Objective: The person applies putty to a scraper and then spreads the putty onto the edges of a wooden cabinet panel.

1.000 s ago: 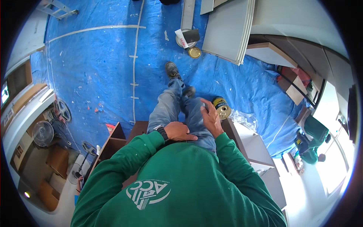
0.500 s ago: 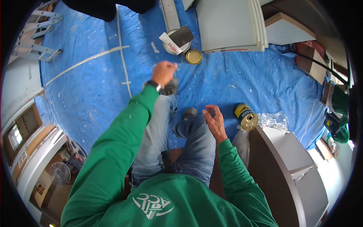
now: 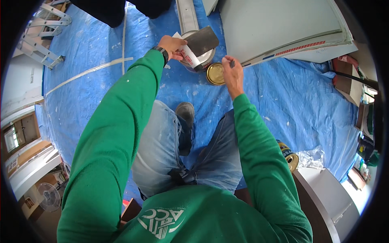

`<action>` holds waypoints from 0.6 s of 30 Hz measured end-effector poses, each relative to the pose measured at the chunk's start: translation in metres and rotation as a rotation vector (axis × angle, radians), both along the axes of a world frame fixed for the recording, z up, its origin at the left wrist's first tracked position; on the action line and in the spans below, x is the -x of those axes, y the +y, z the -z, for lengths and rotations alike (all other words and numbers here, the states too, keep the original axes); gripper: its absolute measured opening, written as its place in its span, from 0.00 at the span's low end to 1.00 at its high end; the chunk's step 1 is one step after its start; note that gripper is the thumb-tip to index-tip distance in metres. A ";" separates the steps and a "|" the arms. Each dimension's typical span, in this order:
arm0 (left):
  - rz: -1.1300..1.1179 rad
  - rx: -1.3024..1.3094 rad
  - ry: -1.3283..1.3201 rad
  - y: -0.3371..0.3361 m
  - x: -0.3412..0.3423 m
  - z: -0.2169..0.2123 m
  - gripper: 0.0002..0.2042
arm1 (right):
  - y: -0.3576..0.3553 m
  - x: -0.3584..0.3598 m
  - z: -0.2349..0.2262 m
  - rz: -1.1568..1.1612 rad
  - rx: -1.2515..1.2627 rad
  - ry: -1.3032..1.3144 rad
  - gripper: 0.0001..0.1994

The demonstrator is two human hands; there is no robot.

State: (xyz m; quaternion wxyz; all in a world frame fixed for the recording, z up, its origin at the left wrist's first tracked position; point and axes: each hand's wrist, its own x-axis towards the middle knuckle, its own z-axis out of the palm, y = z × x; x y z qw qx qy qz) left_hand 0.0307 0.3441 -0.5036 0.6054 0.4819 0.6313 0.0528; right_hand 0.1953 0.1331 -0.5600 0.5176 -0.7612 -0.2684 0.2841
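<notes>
My left hand (image 3: 172, 47) reaches forward, its fingers closed around the side of a white tube (image 3: 189, 56) with red print and a dark end. The tube lies across the top of a round metal can (image 3: 207, 58), next to a flat dark grey rectangular piece (image 3: 202, 40). My right hand (image 3: 233, 77) pinches a small dark object (image 3: 231, 64), partly hidden by the fingers, so its kind is unclear. Just left of that hand lies a round gold-coloured can lid (image 3: 216, 74) on the blue sheet.
A blue tarp (image 3: 97, 89) covers the floor. Large white panels (image 3: 279, 30) lie at far right. A yellow-and-blue can (image 3: 288, 156) stands by a cabinet (image 3: 320, 202) near my right arm. A ladder (image 3: 44, 36) is far left; another person's dark legs (image 3: 105, 10) show beyond.
Both hands have moved forward to the can; the left now grips the white tube. My body leans farther forward. The small dark object stays in my right hand.
</notes>
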 end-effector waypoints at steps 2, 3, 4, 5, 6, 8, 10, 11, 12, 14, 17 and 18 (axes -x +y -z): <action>0.047 0.002 -0.137 -0.002 0.017 -0.009 0.26 | 0.015 -0.003 0.010 0.031 -0.011 0.014 0.24; 0.059 -0.025 -0.206 -0.010 0.022 -0.019 0.27 | 0.022 -0.004 0.019 0.060 -0.012 0.004 0.25; 0.071 -0.062 -0.276 -0.015 0.026 -0.033 0.29 | 0.035 -0.007 0.024 0.088 -0.025 -0.007 0.27; 0.077 -0.033 -0.319 -0.018 0.030 -0.043 0.31 | 0.043 -0.008 0.023 0.053 0.022 0.021 0.30; 0.082 0.001 -0.360 -0.022 0.036 -0.050 0.33 | 0.054 -0.008 0.021 0.042 0.031 0.021 0.30; 0.131 0.057 -0.406 -0.025 0.040 -0.063 0.33 | 0.066 -0.009 0.019 0.025 0.075 0.012 0.31; 0.181 0.093 -0.456 -0.035 0.042 -0.079 0.33 | 0.068 -0.012 0.011 -0.046 0.110 -0.009 0.26; 0.197 0.097 -0.469 -0.039 0.041 -0.086 0.32 | 0.073 -0.017 0.012 -0.087 0.124 -0.028 0.24; 0.211 0.102 -0.483 -0.043 0.042 -0.086 0.32 | 0.075 -0.019 0.010 -0.134 0.142 -0.047 0.23; 0.244 0.115 -0.511 -0.050 0.043 -0.088 0.31 | 0.074 -0.021 0.008 -0.151 0.161 -0.030 0.19; 0.229 0.159 -0.487 -0.071 0.034 -0.079 0.28 | 0.077 -0.035 0.013 -0.063 0.038 0.020 0.15; 0.274 0.189 -0.409 -0.077 0.027 -0.076 0.26 | 0.072 -0.038 0.018 -0.013 -0.021 0.041 0.14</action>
